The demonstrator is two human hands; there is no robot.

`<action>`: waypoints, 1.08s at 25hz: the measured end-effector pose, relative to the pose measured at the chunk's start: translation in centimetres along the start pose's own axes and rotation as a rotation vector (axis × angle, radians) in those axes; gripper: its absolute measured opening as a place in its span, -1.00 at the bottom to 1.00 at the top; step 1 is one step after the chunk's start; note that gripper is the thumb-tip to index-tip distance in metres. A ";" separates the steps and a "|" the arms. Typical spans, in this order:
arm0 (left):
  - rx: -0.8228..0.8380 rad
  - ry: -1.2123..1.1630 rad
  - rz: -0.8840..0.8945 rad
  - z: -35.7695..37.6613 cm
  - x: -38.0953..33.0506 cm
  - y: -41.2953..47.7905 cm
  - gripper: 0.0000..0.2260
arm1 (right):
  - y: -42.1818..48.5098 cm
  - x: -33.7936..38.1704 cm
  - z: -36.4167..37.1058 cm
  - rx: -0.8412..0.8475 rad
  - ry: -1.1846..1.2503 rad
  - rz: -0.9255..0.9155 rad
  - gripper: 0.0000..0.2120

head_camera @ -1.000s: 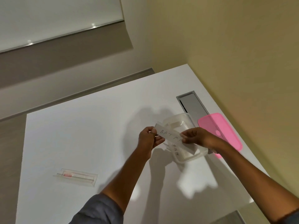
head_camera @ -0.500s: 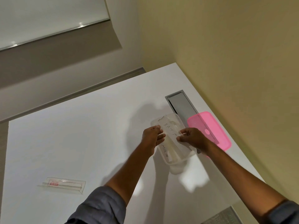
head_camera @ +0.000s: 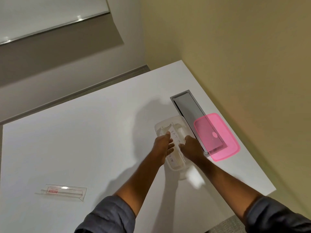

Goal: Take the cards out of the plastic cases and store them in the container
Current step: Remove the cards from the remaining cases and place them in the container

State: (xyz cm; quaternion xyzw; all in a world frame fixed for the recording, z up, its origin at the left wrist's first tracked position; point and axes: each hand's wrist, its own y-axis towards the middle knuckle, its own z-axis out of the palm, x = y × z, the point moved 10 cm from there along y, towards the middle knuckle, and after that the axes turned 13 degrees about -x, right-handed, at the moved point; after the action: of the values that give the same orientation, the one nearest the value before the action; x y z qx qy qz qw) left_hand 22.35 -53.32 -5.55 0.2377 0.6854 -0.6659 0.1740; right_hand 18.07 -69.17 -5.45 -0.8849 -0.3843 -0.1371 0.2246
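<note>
A clear plastic container (head_camera: 159,127) stands on the white table near its right side. A white card (head_camera: 175,137) with handwritten letters lies lengthwise inside it, on top of other cards. My left hand (head_camera: 164,147) is at the card's left edge, fingers spread and only touching it. My right hand (head_camera: 190,147) is at the card's right edge with its fingertips curled on it. A clear plastic case (head_camera: 64,192) with a small red label lies flat at the table's near left, far from both hands.
The pink translucent lid (head_camera: 217,137) lies right of the container, partly over a grey metal hatch (head_camera: 188,106) set into the table. A yellow wall runs close along the table's right edge. The white table (head_camera: 84,140) stretches between the container and the case.
Both hands have lowered the card from above the container down into it, turning it lengthwise. My left fingers have spread apart.
</note>
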 end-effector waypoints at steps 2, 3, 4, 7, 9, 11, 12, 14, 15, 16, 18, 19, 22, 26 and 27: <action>-0.011 0.004 -0.005 -0.3 0.1 0.2 -0.56 | -0.3 0.0 0.4 -0.025 -0.034 0.002 -0.70; -0.014 0.004 -0.008 -0.4 0.3 0.4 -0.55 | -0.4 0.0 0.6 -0.030 -0.046 0.002 -0.71; -0.015 0.003 -0.010 -0.5 0.3 0.5 -0.55 | -0.6 0.1 0.8 -0.033 -0.058 0.002 -0.73; -0.011 0.007 -0.014 -0.7 0.3 0.8 -0.54 | -0.7 0.3 1.1 -0.056 -0.092 -0.001 -0.77; -0.009 0.004 -0.019 -0.9 0.4 0.8 -0.54 | -0.9 0.6 1.0 -0.082 -0.115 -0.006 -0.79; -0.002 0.002 -0.015 -1.0 0.4 0.7 -0.54 | -1.1 0.9 1.0 -0.094 -0.138 -0.012 -0.81; 0.006 0.001 -0.010 -1.0 0.3 0.7 -0.54 | -1.2 1.0 1.1 -0.096 -0.148 -0.012 -0.82; 0.026 0.007 0.001 -1.1 0.1 0.6 -0.55 | -1.4 1.0 1.3 -0.094 -0.160 -0.008 -0.85; 0.032 0.012 0.006 -1.2 0.0 0.4 -0.55 | -1.5 1.1 1.3 -0.094 -0.165 -0.010 -0.86; 0.035 0.016 0.012 -1.3 -0.1 0.3 -0.55 | -1.5 1.2 1.3 -0.094 -0.170 -0.013 -0.85; 0.035 0.016 0.022 -1.7 -0.2 0.0 -0.56 | -1.6 1.3 1.1 -0.097 -0.165 -0.017 -0.83; 0.037 0.009 0.029 -2.0 -0.3 -0.2 -0.57 | -1.6 1.4 0.8 -0.101 -0.160 -0.015 -0.82; 0.054 -0.024 0.062 -3.5 -0.8 -1.1 -0.63 | -1.7 1.8 -0.1 -0.128 -0.158 -0.027 -0.81; 0.062 -0.066 0.114 -7.6 -1.5 -2.4 -0.64 | -3.3 4.8 -2.8 -0.266 -0.142 -0.150 -0.77; 0.048 -0.063 0.132 -9.0 -1.5 -2.7 -0.64 | -4.0 6.0 -3.7 -0.323 -0.146 -0.208 -0.78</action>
State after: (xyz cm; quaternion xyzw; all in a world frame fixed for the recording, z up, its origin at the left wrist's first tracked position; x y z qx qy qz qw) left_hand 22.80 -44.50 -1.93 0.2654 0.6463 -0.6763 0.2334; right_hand 18.87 -64.93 1.40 -0.8726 -0.4617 -0.1550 0.0358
